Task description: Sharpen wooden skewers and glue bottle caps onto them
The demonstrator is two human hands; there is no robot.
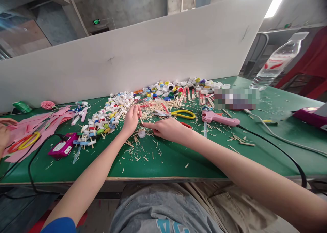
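Left hand point(131, 120): grip pinching thin wooden stick point(140, 119), near white bottle cap point(141, 134) | right hand point(167, 128): right of cap, grip cannot tell | yellow-handled scissors point(174, 113), pink glue gun point(221, 119): farther right of cap

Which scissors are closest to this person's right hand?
The scissors whose yellow handle loop lies just beyond the right hand, blades pointing left. The other pair is far away at the left, on pink sheets.
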